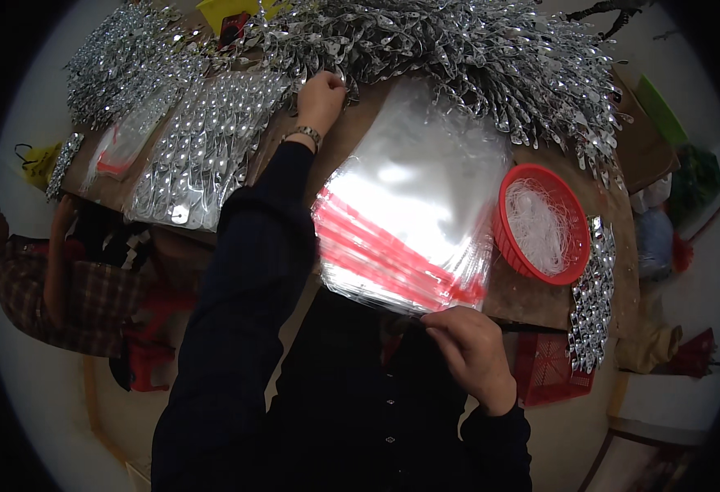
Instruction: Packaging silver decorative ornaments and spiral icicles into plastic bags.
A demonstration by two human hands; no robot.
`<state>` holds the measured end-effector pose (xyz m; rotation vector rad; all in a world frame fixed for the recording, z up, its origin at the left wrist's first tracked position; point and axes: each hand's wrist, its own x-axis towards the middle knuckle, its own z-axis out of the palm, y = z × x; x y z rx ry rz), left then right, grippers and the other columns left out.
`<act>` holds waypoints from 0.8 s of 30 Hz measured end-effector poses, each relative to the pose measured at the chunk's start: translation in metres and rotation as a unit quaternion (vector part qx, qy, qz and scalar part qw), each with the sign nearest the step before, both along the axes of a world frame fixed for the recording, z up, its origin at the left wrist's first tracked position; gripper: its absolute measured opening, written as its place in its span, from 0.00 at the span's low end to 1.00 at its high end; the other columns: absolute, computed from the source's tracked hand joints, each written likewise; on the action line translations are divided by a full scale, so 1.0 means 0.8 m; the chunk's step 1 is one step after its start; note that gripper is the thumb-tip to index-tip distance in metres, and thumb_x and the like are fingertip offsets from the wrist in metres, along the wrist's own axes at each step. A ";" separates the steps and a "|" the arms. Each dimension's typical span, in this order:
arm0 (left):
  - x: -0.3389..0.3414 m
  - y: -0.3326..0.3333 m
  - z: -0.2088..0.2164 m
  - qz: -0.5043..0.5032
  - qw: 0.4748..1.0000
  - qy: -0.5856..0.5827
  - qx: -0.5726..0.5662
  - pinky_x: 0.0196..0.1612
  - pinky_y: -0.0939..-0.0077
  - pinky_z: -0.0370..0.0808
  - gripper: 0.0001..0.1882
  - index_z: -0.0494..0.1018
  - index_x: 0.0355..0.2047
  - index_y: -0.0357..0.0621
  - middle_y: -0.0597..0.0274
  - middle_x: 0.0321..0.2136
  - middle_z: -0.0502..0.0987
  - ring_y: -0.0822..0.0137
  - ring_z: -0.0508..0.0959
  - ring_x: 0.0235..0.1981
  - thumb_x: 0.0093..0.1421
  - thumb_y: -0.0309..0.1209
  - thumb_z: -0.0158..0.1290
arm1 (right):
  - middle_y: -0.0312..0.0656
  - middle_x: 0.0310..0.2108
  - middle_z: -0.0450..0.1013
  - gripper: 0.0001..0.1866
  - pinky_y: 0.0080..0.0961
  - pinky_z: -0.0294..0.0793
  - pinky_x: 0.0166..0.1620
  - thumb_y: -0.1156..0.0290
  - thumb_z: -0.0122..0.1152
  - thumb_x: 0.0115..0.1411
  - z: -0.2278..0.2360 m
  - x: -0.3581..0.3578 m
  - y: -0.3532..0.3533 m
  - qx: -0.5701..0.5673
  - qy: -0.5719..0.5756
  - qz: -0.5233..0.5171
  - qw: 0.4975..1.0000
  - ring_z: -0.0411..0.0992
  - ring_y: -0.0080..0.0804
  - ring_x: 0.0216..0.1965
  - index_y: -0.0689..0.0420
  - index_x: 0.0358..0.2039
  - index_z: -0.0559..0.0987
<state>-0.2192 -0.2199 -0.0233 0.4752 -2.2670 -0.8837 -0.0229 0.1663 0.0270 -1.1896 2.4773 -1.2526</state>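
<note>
A thick stack of transparent plastic bags (426, 176) with red bands lies in front of me. At its near edge, my right hand (475, 353) pinches the edge of a bag between thumb and fingers. My left hand (321, 102) reaches beyond the stack to the near fringe of a big heap of shiny silver leaf-shaped pieces (450, 41). Its fingers are closed, and they hide whatever they hold. Left of that arm, rows of similar silver pieces (204, 152) lie in flat, overlapping order.
A red plastic basket (508, 225) of white strands (540, 238) stands right of the bags. A silver strip (594, 303) hangs over the table's right edge. Further bags (126, 139) and another silver heap (126, 57) lie at left. Another person (65, 291) sits at left; a red crate (544, 369) is below.
</note>
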 end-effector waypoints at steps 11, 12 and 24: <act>0.093 0.060 0.025 -0.082 0.987 -0.101 -0.097 0.36 0.62 0.73 0.11 0.72 0.36 0.39 0.51 0.27 0.78 0.53 0.78 0.32 0.55 0.32 0.49 | 0.44 0.29 0.76 0.07 0.30 0.74 0.36 0.79 0.61 0.53 -0.012 0.004 -0.005 -0.014 -0.016 0.004 1.000 0.76 0.40 0.32 0.60 0.34 0.79; 0.097 0.059 0.028 -0.083 0.985 -0.106 -0.105 0.36 0.61 0.72 0.11 0.72 0.36 0.39 0.50 0.27 0.77 0.51 0.78 0.32 0.55 0.32 0.48 | 0.45 0.31 0.77 0.08 0.29 0.74 0.37 0.79 0.62 0.53 -0.013 0.004 -0.005 -0.006 -0.023 0.004 1.000 0.76 0.39 0.33 0.61 0.35 0.80; 0.117 0.051 0.020 -0.100 0.979 -0.013 -0.176 0.36 0.64 0.74 0.12 0.75 0.41 0.48 0.58 0.29 0.76 0.55 0.77 0.31 0.56 0.26 0.49 | 0.45 0.32 0.77 0.08 0.29 0.74 0.38 0.78 0.61 0.54 -0.017 0.009 -0.005 0.005 -0.036 0.010 0.999 0.77 0.40 0.35 0.61 0.36 0.80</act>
